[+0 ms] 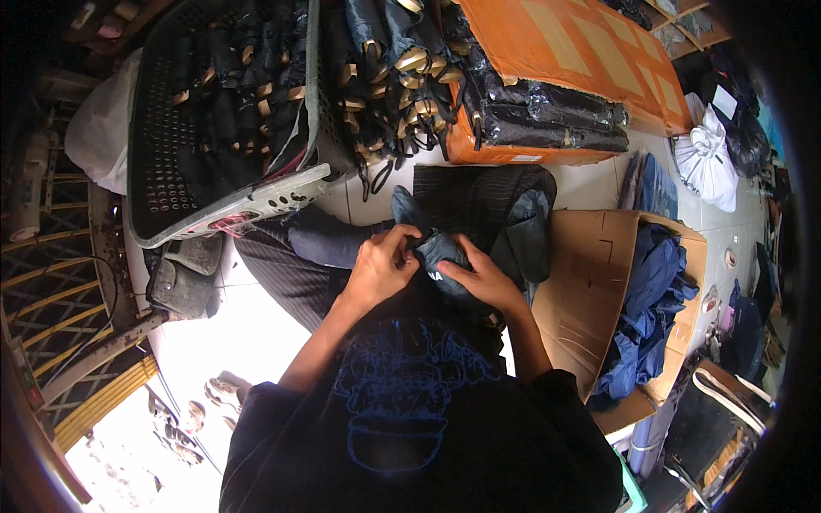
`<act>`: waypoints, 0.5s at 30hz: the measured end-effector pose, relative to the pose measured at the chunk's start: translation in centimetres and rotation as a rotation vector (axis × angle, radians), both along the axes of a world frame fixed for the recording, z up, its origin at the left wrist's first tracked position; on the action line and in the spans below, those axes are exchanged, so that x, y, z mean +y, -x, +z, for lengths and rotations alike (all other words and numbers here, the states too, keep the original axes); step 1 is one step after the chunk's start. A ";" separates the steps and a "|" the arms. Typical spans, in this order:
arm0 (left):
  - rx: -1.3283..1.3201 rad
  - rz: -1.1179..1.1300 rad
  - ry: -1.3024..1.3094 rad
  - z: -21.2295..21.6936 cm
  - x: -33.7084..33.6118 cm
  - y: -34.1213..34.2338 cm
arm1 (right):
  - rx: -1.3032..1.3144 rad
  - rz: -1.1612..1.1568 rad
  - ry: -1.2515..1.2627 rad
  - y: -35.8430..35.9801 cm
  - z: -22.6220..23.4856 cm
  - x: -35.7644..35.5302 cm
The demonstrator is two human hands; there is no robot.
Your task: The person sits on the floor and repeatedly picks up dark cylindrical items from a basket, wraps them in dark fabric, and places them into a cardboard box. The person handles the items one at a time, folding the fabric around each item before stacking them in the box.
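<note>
The person is sitting down and holding a folded dark blue umbrella (438, 256) over the lap, right in front of the chest. The left hand (380, 269) is closing around its left side, with fingers curling over the top. The right hand (483, 278) is pressing on its right side, fingers together on the cloth. Both hands are touching it, so neither one is nearer. The umbrella's long way is running from near the belly up and to the left, toward the grey basket (248, 192) full of rolled umbrellas.

An open cardboard box (590, 282) with blue cloth inside is sitting just beside the right arm. An orange box (581, 51) is lying further up.

The bottom end of the umbrella is hiding under the hands, and the dark cloth is making its edges hard to see.
</note>
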State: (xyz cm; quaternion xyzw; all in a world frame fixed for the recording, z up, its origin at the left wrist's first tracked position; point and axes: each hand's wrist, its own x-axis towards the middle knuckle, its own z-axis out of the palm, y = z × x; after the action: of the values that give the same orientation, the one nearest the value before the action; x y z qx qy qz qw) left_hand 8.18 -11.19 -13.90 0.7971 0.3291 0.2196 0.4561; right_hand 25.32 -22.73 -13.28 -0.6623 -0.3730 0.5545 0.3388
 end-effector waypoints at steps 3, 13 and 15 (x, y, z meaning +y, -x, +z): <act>0.016 0.087 0.000 -0.6 -0.1 0.0 | -0.118 0.007 -0.055 0.3 -2.1 -0.6; -0.012 0.315 -0.073 -0.4 -2.1 -1.5 | -0.193 0.076 -0.033 0.6 0.1 0.3; -0.039 0.334 -0.049 -0.3 -2.1 -1.9 | -0.251 0.076 -0.049 0.7 0.5 0.3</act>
State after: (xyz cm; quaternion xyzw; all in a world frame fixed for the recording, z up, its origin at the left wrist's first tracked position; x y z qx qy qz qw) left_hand 10.13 -13.33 -14.16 0.7378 0.4428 0.3156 0.3999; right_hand 24.66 -22.42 -12.74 -0.7034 -0.4505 0.4705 0.2845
